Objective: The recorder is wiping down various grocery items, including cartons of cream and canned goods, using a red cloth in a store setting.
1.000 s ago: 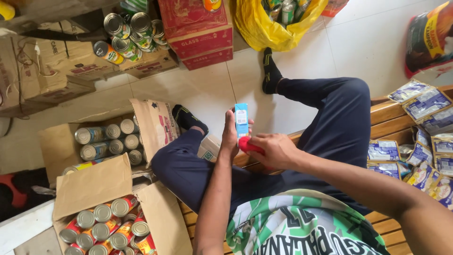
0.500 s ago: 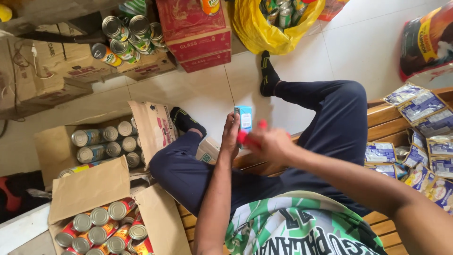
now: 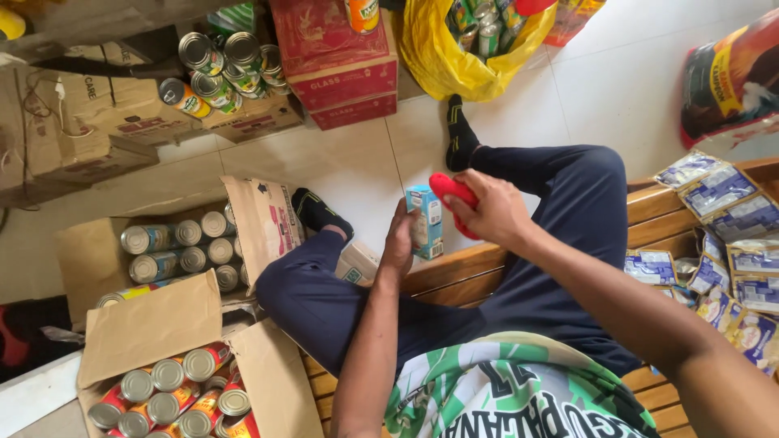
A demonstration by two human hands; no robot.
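Observation:
I sit on a wooden bench (image 3: 454, 272) in dark trousers. My left hand (image 3: 398, 243) holds a small blue and white carton (image 3: 425, 221) upright above my lap. My right hand (image 3: 491, 208) grips a red cloth (image 3: 451, 193) pressed against the carton's right side and top. A second small carton (image 3: 357, 264) lies on the bench edge just left of my left wrist.
Two open cardboard boxes of tins (image 3: 180, 251) (image 3: 174, 389) stand on the floor at left. More tins (image 3: 219, 65) top boxes at the back, beside a red box (image 3: 341, 77) and a yellow bag (image 3: 466, 49). Several flat sachets (image 3: 730, 243) lie on the bench at right.
The carton and both hands have shifted slightly; the red cloth in my right hand has slid up from the carton's lower side to its top right.

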